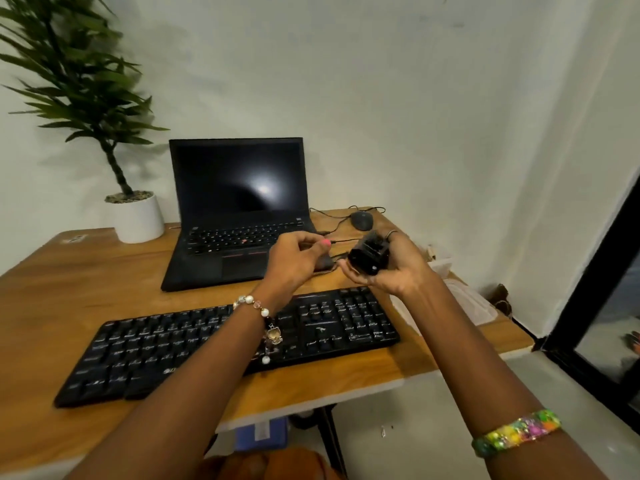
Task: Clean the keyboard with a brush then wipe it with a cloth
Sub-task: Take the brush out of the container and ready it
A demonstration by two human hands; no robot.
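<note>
The keyboard (228, 341) lay on the near table (52, 306), untouched. The right hand (391, 268) gripped a small black brush (367, 258); left hand (298, 258) fingers curled — contents unclear. Step: preparation. Next — lower bristles onto keys.

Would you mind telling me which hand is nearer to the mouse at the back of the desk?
Right. The right hand, holding a small black object, is just in front of the mouse; the left hand sits further left, by the laptop.
</note>
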